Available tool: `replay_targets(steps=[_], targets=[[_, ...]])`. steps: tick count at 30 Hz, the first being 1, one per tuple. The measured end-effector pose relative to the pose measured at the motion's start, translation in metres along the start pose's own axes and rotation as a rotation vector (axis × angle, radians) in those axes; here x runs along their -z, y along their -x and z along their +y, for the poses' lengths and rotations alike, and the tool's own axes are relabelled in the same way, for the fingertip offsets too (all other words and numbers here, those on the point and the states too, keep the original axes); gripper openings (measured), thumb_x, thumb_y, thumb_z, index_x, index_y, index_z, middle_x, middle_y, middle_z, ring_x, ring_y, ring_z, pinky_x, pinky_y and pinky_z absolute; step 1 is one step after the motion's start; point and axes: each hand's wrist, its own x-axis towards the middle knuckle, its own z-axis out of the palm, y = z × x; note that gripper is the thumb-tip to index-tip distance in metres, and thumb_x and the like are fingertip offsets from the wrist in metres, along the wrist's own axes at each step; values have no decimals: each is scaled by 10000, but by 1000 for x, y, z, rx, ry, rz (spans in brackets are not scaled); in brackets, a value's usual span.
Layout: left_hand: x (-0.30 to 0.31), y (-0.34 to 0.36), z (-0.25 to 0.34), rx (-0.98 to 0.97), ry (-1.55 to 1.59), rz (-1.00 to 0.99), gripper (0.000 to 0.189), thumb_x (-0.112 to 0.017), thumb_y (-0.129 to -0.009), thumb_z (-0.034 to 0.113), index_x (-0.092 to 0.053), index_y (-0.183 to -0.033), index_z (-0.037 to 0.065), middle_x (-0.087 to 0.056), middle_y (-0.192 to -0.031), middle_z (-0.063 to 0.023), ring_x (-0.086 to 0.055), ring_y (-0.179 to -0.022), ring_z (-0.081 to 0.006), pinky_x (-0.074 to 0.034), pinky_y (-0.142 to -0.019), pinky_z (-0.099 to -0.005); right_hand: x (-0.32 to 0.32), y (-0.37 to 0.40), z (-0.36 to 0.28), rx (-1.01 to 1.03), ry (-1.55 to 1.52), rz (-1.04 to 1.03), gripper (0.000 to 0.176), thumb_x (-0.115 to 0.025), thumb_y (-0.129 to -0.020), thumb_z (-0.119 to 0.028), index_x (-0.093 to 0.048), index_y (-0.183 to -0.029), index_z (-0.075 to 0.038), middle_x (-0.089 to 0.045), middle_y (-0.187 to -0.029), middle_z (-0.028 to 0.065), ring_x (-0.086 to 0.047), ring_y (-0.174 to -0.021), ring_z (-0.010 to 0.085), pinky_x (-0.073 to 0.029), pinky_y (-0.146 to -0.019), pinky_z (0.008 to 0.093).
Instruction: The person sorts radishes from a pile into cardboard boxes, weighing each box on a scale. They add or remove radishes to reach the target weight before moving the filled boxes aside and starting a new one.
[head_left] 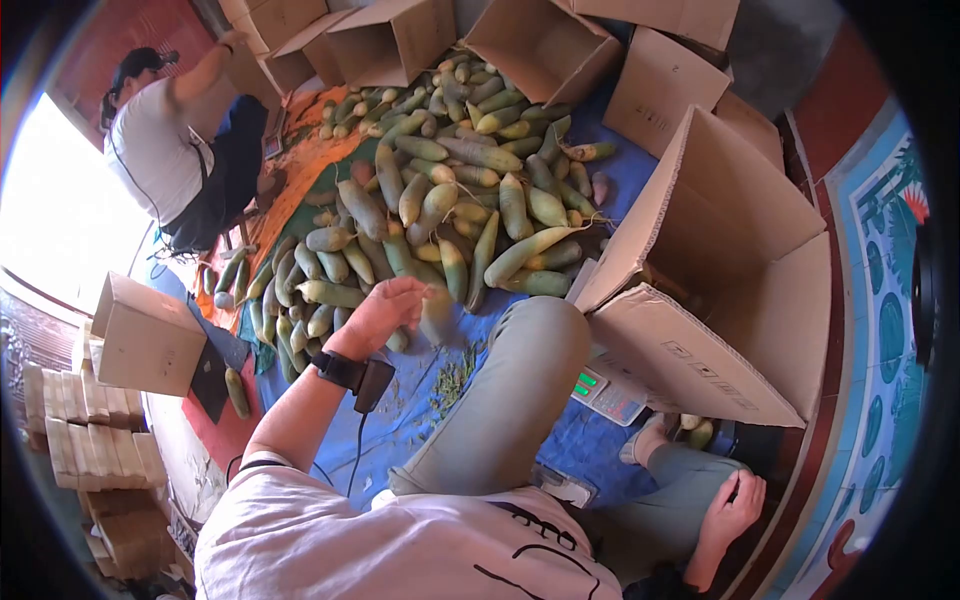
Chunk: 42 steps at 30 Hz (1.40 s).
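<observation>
My left hand (385,312) is out over the near edge of the pile, fingers curled, a dark strap with a small box on its wrist. At its fingertips hangs a pale green radish (437,318), smeared by motion; the fingers seem closed on its upper end. A big heap of green radishes (430,200) spreads in front of me on a blue sheet (500,322). My right hand (733,508) rests at my right knee, fingers loosely curled with nothing seen in them.
To my right a large open carton (700,350) stands by a scale (607,395) with lit green digits. More cartons (392,40) line the back. Another person (175,140) crouches at the far left. A smaller box (150,340) and stacked cream-coloured blocks (95,440) are at left.
</observation>
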Motion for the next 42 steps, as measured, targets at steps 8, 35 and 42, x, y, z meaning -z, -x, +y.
replay_targets(steps=[8,35,42], targets=[[-95,20,181,-755,-290,-110,244,-515,-932,151,-581,-1094,-20,-531,-698,9,-468,-637,-75,-384,-611,-198,1,5,0,-9,-19,57,60,-548,-816,-38,-525,-813,17,-502,-748,179,-497,-712,370,-420,-668,449],[-287,-30,168,-415,-841,-584,191,-492,-795,87,-654,-776,-12,-623,-634,-65,-552,-538,-138,-434,-470,-276,5,14,8,-16,-78,127,43,-551,-791,-8,-517,-797,16,-525,-760,167,-512,-705,350,-411,-625,429],[-280,-21,169,-573,-722,-534,212,-486,-798,63,-627,-934,-18,-638,-678,-67,-585,-585,-160,-480,-560,-289,7,11,4,-13,-72,131,38,-547,-798,-3,-516,-792,19,-518,-753,167,-508,-701,350,-408,-618,424]])
